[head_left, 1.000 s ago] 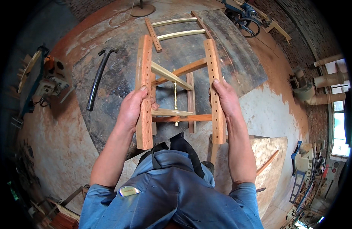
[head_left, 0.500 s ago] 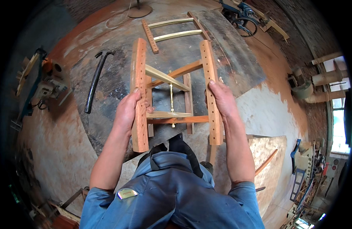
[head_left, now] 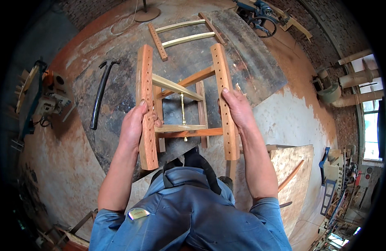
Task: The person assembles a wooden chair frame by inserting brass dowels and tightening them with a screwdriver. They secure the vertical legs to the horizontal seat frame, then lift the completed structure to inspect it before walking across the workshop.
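One drilled rail per hand — clasped, thumb in front, fingers wrapped behind.

Floor, reddish-brown and grey, dust-stained, overlaid at centre by a dark, scuffed, flat sheet; pale rectangular wooden board, near right. Walls: weathered red-brown brick wall, far right, with a white-bright paned window at right, beside thick beige cylindrical pipes. Machinery: blue metal machine with spoked handwheel, far right; round brown pedestal base, far left of centre.
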Available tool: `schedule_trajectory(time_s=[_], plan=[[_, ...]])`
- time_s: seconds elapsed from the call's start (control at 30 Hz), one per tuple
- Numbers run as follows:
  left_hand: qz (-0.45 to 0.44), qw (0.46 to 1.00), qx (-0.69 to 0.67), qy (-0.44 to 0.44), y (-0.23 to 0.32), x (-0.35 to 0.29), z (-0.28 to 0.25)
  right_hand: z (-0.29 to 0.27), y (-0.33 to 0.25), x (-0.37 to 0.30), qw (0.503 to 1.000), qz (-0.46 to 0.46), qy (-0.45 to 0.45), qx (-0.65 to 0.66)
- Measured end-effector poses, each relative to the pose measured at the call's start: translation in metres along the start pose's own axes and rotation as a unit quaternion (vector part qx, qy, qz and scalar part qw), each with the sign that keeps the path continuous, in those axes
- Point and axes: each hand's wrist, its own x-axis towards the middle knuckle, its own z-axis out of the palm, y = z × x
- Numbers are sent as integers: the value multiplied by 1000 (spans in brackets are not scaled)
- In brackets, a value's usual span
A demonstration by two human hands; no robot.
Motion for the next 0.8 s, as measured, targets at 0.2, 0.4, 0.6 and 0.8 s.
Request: schedule_trajectory(time_s=[0.2, 0.4, 0.6, 0.8], plan=[[-19, 1000, 19, 12, 2, -1, 0, 1, -2, -1, 1000, 3, 14, -16], [-17, 999, 32, 17, 2, -1, 1, -3, 2, 2, 1000, 6, 21, -12], [-9, 1000, 15, 17, 1, -1, 0, -4, 5, 4, 999, -1, 17, -30], [-22, 1000, -6, 14, 3, -1, 0, -8, 10, 6, 999, 19, 21, -40]])
